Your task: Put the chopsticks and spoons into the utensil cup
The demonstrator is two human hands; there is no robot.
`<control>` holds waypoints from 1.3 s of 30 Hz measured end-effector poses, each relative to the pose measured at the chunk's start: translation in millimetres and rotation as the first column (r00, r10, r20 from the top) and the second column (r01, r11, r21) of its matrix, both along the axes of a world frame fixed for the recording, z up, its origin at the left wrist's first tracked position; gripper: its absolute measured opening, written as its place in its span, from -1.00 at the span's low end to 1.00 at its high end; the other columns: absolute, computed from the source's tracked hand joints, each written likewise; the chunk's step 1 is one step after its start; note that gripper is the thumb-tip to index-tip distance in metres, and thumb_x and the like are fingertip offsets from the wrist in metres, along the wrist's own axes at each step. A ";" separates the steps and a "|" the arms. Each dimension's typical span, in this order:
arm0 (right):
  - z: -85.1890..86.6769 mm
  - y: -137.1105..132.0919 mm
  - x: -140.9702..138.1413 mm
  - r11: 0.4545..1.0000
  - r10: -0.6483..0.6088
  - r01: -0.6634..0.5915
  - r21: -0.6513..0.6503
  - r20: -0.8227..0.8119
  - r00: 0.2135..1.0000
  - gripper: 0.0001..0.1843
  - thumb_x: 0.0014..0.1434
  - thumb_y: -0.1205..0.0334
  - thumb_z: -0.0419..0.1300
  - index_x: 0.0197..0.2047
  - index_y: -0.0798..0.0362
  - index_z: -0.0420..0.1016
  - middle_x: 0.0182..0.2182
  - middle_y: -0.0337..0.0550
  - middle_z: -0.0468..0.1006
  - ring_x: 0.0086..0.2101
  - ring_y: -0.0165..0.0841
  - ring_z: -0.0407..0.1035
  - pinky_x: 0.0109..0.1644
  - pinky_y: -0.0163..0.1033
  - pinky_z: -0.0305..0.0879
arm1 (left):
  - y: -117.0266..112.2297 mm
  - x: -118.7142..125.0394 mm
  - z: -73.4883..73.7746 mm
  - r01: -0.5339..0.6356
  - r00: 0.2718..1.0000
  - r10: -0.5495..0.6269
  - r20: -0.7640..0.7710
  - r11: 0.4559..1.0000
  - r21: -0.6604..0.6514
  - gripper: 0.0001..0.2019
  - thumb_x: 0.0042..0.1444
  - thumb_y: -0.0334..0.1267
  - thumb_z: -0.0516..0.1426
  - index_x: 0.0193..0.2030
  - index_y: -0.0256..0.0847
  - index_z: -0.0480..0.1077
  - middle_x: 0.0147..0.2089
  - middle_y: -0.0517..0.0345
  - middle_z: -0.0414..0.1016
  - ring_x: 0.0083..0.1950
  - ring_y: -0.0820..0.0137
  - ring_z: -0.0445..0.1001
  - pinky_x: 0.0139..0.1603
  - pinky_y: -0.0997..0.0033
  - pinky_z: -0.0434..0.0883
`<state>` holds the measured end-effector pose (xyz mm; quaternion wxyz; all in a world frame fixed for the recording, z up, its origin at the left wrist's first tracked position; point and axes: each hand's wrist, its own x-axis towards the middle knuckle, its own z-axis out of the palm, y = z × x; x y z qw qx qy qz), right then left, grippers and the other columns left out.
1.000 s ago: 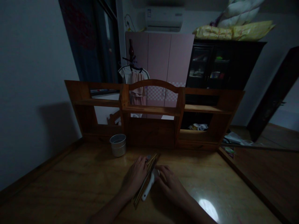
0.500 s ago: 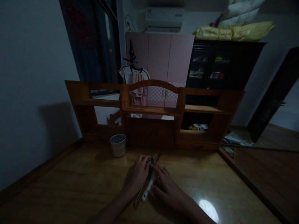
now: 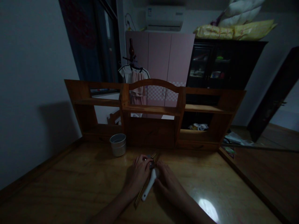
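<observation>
My left hand is closed, its fingers curled over a shiny metal spoon whose bowl shows by the fingertips. Most of that spoon is hidden. Beneath the hand, a bundle of wooden chopsticks lies slantwise on the table, its ends showing at both sides. A white soup spoon rests alongside, its handle pointing toward me. My right hand bends around the bowl end of the white spoon, thumb and fingers on it; its fingertips are dim.
A grey metal pot stands at the back left of the wooden table. Behind it runs a wooden shelf unit along the back edge. A wall borders the left side; a raised edge runs along the right.
My right fingers have drawn back slightly to the right, off the metal spoon. My left fingers have curled further over it. The white spoon's bowl end shows more plainly.
</observation>
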<state>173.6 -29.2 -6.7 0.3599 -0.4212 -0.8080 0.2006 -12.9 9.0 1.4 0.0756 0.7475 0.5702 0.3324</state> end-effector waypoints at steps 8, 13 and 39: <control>3.8 0.2 1.8 0.997 -0.055 0.056 -0.050 0.020 0.998 -0.58 0.23 0.22 0.12 0.16 -0.03 0.38 0.29 -0.06 0.17 0.27 -0.13 0.04 0.31 -0.01 0.05 | 1.2 0.8 -5.6 0.028 1.000 -0.028 0.015 0.998 -0.052 -0.75 0.22 -0.23 0.05 -0.01 -0.04 0.44 0.02 0.09 0.34 0.06 0.29 0.36 0.05 0.36 0.32; 6.4 -0.3 0.9 0.998 -0.046 0.046 -0.047 0.019 0.999 -0.65 0.23 0.23 0.11 0.09 0.00 0.45 0.28 -0.04 0.18 0.26 -0.14 0.07 0.29 -0.03 0.08 | -1.0 -0.1 -4.5 0.047 0.999 -0.046 0.019 0.998 -0.041 -0.73 0.23 -0.28 0.01 0.02 -0.04 0.41 0.03 0.09 0.34 0.08 0.31 0.36 0.06 0.40 0.32; 12.3 -3.8 -0.2 0.998 -0.038 0.039 -0.057 0.025 0.999 -0.67 0.26 0.22 0.07 0.08 -0.03 0.45 0.27 -0.07 0.19 0.27 -0.15 0.04 0.30 0.00 0.07 | 1.7 -1.1 -5.9 0.021 0.989 -0.004 0.145 0.993 -0.116 -0.67 0.28 -0.29 -0.07 0.08 -0.04 0.41 0.00 0.10 0.41 0.00 0.36 0.43 0.05 0.42 0.33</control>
